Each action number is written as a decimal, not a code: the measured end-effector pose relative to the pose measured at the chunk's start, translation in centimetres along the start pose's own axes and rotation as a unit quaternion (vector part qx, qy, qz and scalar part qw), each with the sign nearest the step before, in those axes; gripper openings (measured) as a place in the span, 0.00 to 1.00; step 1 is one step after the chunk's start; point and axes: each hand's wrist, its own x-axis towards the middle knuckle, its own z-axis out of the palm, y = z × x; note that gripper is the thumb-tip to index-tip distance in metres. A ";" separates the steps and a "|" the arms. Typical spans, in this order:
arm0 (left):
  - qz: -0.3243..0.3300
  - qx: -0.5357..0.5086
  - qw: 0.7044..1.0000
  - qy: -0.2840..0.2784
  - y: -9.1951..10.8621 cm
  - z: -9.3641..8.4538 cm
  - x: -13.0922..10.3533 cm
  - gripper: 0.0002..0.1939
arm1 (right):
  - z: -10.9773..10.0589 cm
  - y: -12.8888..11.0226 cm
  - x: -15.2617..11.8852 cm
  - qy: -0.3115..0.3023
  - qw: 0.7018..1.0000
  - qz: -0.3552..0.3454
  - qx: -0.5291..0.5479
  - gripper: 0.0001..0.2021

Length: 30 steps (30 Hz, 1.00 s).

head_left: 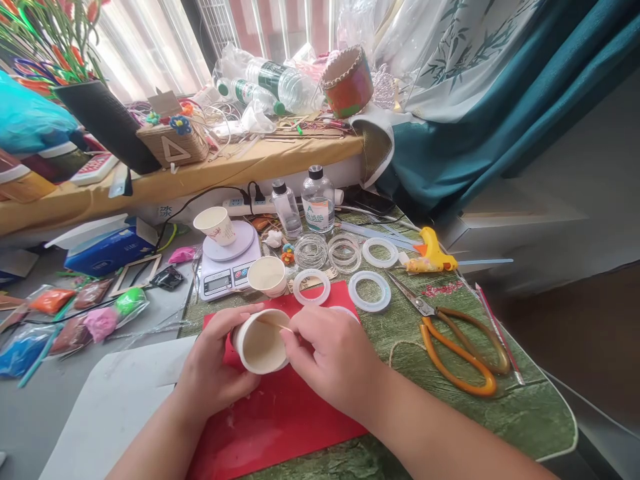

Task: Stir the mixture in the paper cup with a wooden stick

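My left hand (219, 360) is wrapped round a paper cup (247, 357), which is tipped so that its inside faces me. Between the thumb and fingers of my right hand (330, 353) is a thin wooden stick (270, 323), its other end reaching into the cup. Both hands are above a red sheet (280, 427). Just beyond them stands a second paper cup (267, 277), and a third paper cup (216, 227) rests on a white kitchen scale (231, 270). White ring moulds (370, 291) lie past my right hand; one at the sheet's edge is mostly hidden by it.
Orange-handled scissors (463, 347), a pencil (500, 333) and a yellow glue gun (431, 252) lie to the right. Clear bangles (327, 252) and two bottles (317, 200) stand behind the moulds. Bagged coloured clay (100, 323) is at left. A cluttered ledge (280, 150) runs across the back.
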 end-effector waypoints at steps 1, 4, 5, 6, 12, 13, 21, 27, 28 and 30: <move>0.001 0.001 1.000 -0.001 0.0 0.0 0.0 0.36 | 0.0 0.0 0.0 0.001 1.000 -0.010 -0.011 0.17; -0.003 0.004 1.000 0.006 0.1 -0.1 0.2 0.33 | -0.1 -0.3 -0.2 -0.029 0.999 0.027 0.028 0.18; -0.006 0.007 1.000 0.008 0.1 -0.1 0.3 0.32 | -0.2 -0.4 -0.2 -0.053 0.995 0.055 0.066 0.18; -0.006 0.010 1.000 0.010 0.1 -0.1 0.4 0.31 | -0.2 -0.5 -0.2 -0.076 0.988 0.084 0.109 0.17; 0.003 0.026 1.000 0.009 0.3 -0.1 0.7 0.31 | -0.2 -0.5 0.0 -0.001 0.983 0.129 0.127 0.14; 0.005 0.026 1.000 0.008 0.3 -0.1 0.7 0.31 | -0.2 -0.4 0.0 -0.005 0.985 0.130 0.114 0.14; 0.005 0.027 0.999 0.017 0.3 -0.1 0.7 0.32 | -0.1 -0.4 0.1 -0.034 0.982 0.141 0.119 0.14; 0.004 0.026 1.000 0.012 0.2 -0.1 0.7 0.32 | -0.2 -0.5 0.1 -0.053 0.977 0.154 0.134 0.14; 0.003 0.025 1.000 0.013 0.2 -0.1 0.7 0.32 | -0.2 -0.6 0.1 -0.054 0.977 0.154 0.139 0.14; 0.001 0.029 1.000 0.012 0.2 -0.2 0.7 0.30 | -0.1 -0.6 0.0 -0.043 0.978 0.148 0.138 0.14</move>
